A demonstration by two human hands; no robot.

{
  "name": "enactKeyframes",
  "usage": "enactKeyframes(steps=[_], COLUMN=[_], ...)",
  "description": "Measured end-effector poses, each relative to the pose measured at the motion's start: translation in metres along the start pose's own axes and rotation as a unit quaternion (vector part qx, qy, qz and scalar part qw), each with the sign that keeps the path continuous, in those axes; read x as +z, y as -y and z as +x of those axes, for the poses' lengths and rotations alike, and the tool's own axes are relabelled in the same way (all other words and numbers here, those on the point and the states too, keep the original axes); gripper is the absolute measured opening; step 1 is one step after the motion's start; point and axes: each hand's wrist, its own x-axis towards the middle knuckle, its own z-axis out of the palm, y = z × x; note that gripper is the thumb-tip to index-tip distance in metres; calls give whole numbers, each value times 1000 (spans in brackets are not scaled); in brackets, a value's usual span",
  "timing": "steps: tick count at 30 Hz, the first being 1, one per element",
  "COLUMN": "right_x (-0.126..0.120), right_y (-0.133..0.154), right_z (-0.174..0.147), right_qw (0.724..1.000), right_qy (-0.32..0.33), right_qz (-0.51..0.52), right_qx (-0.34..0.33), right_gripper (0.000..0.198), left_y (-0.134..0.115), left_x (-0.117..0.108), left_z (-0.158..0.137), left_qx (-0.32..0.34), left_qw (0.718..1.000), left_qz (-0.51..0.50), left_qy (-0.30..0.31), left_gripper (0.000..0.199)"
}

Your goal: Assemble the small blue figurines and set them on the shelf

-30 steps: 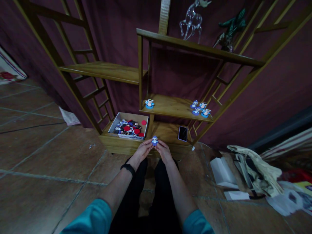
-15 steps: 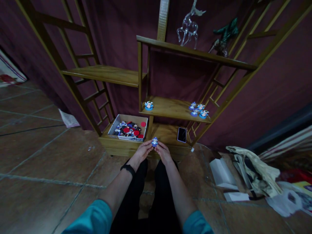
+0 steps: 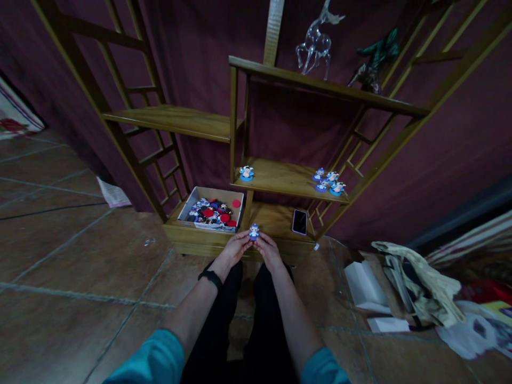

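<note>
Holding the blue-purple figurine (image 3: 254,232) upright before the wooden shelving (image 3: 280,170) | grip: left hand (image 3: 236,248) and right hand (image 3: 269,249) both pinching it | unchanged this past second, so it remains in hand | box (image 3: 218,193) of figures (image 3: 203,203) beyond the left hand

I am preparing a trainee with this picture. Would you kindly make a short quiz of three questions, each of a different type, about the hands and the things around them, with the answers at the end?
1. What do the left hand and right hand hold together?
A) a deer
B) a figure
C) a bag

2. True or false: the phone lies to the right of the box.

3. How many figures stand on the shelf above the phone?

Key:
1. B
2. True
3. Five: one near the left end, four grouped near the right end.
</note>
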Motion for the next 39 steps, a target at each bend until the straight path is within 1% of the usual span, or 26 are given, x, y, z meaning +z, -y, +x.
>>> enactKeyframes(steps=[5, 11, 18, 30, 39], right_x=[3, 6, 4, 3, 0], right_y=[0, 2, 3, 1, -2], right_z=[-1, -5, -4, -4, 0], right_qw=[1000, 1000, 1000, 1000, 1000], right_qy=[-9, 2, -2, -3, -2], right_qz=[-10, -6, 2, 20, 10], right_qx=[0, -13, -9, -1, 8], right_gripper=[43, 42, 39, 38, 39], left_y=[0, 1, 3, 7, 5], left_x=[-2, -1, -1, -3, -4], left_z=[0, -2, -2, 0, -1], left_qx=[1, 4, 8, 20, 23], left_qw=[1000, 1000, 1000, 1000, 999], left_qz=[0, -2, -5, -8, 3], left_qy=[-3, 3, 9, 12, 25], left_gripper=[26, 25, 28, 26, 25])
